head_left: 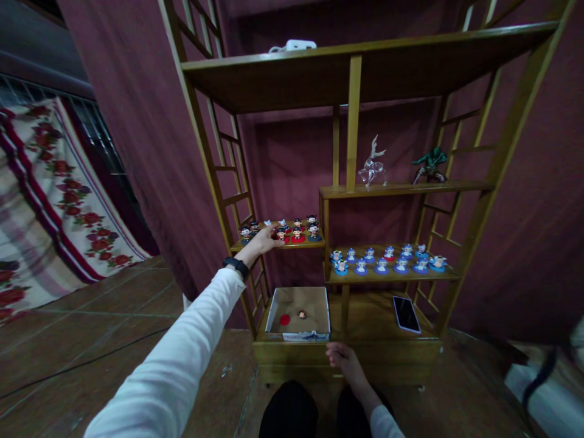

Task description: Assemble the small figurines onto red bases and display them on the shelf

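Observation:
My left hand (266, 241) reaches onto the left shelf, its fingers closed at a small black-haired figurine (281, 233) on a red base. Around it on that shelf stand several similar figurines (297, 231), some on red and some on dark bases, with small white-headed ones (267, 224) at the back. Below, an open cardboard box (314, 304) holds a red disc (285, 320) and a small dark-haired figurine piece (302, 314). My right hand (340, 354) hovers in front of the box's right corner, fingers curled in, with nothing visible in them.
Several blue-based figurines (382, 265) stand in rows on the right shelf. A phone (406, 314) lies on the bottom board. Above are a clear deer ornament (373, 165) and a green figure (431, 165). A white power strip (301, 45) sits on top. The wooden uprights (353, 121) divide the unit.

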{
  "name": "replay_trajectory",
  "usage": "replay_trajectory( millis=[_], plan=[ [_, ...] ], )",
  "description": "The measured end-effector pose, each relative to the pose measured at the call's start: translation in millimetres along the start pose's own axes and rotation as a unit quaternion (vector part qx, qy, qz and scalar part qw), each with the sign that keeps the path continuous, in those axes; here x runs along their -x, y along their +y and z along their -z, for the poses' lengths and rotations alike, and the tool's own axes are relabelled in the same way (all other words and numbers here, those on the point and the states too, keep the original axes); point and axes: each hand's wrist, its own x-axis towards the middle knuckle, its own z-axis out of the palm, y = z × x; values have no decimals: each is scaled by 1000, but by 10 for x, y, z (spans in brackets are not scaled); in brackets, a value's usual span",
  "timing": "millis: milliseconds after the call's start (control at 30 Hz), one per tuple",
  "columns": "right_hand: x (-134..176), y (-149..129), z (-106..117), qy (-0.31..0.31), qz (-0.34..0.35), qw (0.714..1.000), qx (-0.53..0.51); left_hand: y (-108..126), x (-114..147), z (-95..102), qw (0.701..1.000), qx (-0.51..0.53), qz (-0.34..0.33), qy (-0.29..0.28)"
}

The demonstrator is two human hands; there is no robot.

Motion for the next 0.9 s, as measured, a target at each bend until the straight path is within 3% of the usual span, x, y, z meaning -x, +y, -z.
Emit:
replay_trajectory(
  millis=[467,633,700,767,900],
  plan=[
    [23,36,-35,10,35,998,45,16,45,-27,1000,14,0,5],
    [28,-8,-24,3,15,999,32,-18,27,-5,1000,-19,-6,10],
    [36,-43,-17,-4,4,999,31,-5,106,-25,998,-38,-33,39],
    [41,-77,-9,-2,0,999,39,0,293,-101,989,-59,-76,110],
    [52,-91,25,1,-9,998,67,-222,953,-494,949,-111,-108,274]
  ],
)
